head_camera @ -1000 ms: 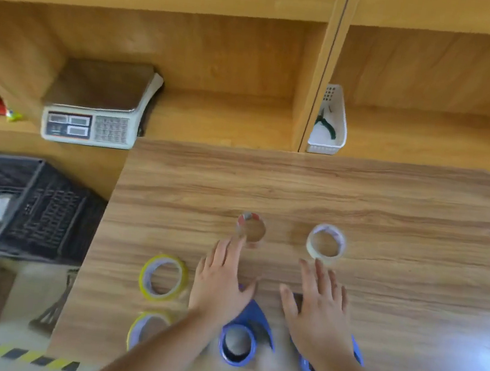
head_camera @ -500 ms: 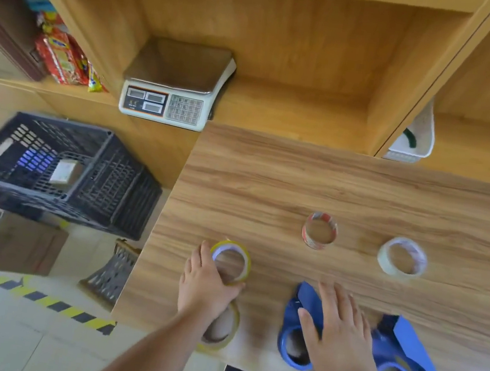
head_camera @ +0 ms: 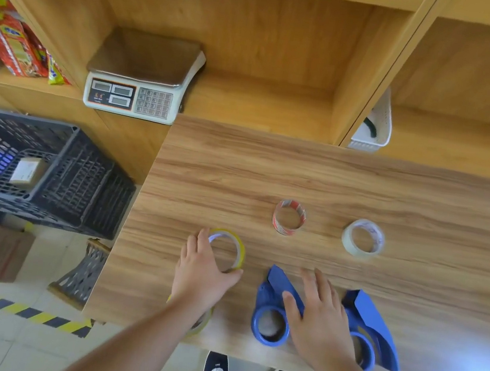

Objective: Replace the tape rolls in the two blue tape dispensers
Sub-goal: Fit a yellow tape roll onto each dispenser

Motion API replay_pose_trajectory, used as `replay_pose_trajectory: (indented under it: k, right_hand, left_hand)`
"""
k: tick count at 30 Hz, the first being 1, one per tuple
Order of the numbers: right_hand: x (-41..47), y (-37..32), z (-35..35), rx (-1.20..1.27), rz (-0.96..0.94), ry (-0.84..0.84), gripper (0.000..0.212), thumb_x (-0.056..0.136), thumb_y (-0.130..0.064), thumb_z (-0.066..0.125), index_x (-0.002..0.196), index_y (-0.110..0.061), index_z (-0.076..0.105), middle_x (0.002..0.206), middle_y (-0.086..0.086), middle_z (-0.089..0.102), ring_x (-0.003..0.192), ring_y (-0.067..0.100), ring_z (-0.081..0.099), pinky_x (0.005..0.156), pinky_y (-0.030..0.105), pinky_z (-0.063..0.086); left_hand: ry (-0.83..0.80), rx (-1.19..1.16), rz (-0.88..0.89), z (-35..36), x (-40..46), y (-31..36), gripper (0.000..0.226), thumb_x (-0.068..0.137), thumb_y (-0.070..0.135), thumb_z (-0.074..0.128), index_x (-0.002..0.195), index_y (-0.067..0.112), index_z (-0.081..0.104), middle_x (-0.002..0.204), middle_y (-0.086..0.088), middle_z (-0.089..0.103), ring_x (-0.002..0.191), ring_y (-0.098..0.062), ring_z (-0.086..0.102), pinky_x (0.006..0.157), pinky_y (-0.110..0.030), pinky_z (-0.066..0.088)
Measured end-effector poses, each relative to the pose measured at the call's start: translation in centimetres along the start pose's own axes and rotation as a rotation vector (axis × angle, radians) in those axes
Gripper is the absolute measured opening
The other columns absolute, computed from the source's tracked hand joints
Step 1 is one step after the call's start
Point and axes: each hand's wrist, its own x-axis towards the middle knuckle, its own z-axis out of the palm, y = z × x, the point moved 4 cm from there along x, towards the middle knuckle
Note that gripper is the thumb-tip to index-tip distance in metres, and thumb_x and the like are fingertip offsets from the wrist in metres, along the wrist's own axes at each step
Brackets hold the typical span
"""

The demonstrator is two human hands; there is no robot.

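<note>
Wood-grain bench (head_camera: 362,185) fills the right and centre, with a wooden shelf unit (head_camera: 273,33) behind it. Black plastic crate (head_camera: 46,171) sits on the floor to the left, a small box inside it. White weighing scale (head_camera: 141,87) is on the low shelf, red snack packets (head_camera: 16,46) are at far left, and a white basket (head_camera: 376,124) stands in the next compartment.

Two blue tape dispensers lie at the near edge of the bench: left dispenser (head_camera: 271,310) and right dispenser (head_camera: 374,330), each lying flat with the ring end toward the person. Right hand (head_camera: 319,322) is spread wide, palm down, between them, thumb over the left dispenser and heel covering part of the right one; it grips nothing I can confirm.

Left hand (head_camera: 203,276) curls around the near-left side of a yellow tape roll (head_camera: 227,250) lying flat, thumb at its near rim and fingers on its far-left rim. A second yellow roll (head_camera: 199,324) is mostly hidden under the left wrist at the bench edge. Farther back are a red-printed tape core (head_camera: 289,217) and a clear tape roll (head_camera: 363,238), apart from each other.

Versus half a second ago: nearly the same layout. The left hand now reaches further around the yellow roll. The right hand stays flat between the dispensers. Rolls and dispensers have not shifted on the bench.
</note>
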Motion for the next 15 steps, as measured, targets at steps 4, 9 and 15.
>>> replay_pose_trajectory:
  k: [4, 9, 15]
  right_hand:
    - [-0.4, 0.8, -0.5, 0.041, 0.001, -0.012, 0.069, 0.100, -0.059, 0.029, 0.161, -0.031, 0.020, 0.171, 0.000, 0.021, 0.156, 0.024, 0.022, 0.124, 0.046, 0.029]
    - [-1.1, 1.7, -1.2, 0.083, -0.009, -0.025, 0.067, 0.101, -0.056, 0.024, 0.162, -0.030, 0.017, 0.171, 0.002, 0.023, 0.155, 0.025, 0.023, 0.123, 0.043, 0.029]
    - [-1.9, 2.8, -1.4, 0.112, -0.032, -0.063, 0.062, 0.106, -0.051, 0.027, 0.163, -0.029, 0.014, 0.169, 0.001, 0.025, 0.155, 0.023, 0.024, 0.124, 0.041, 0.029]
  left_hand:
    - [-0.035, -0.028, 0.057, 1.0, -4.2, 1.9, 0.114, 0.064, 0.059, 0.081, 0.155, 0.023, 0.022, 0.144, 0.005, 0.037, 0.138, -0.021, 0.035, 0.114, -0.039, 0.038]
    - [-0.087, -0.027, 0.092, 3.6, -9.8, 2.9, 0.117, 0.057, 0.068, 0.069, 0.154, 0.022, 0.023, 0.141, 0.007, 0.036, 0.135, -0.018, 0.035, 0.111, -0.035, 0.040]
    - [-0.092, -0.025, 0.071, 6.9, -13.2, 3.3, 0.113, 0.057, 0.065, 0.070, 0.152, 0.021, 0.029, 0.136, 0.006, 0.041, 0.130, -0.020, 0.041, 0.106, -0.035, 0.044]
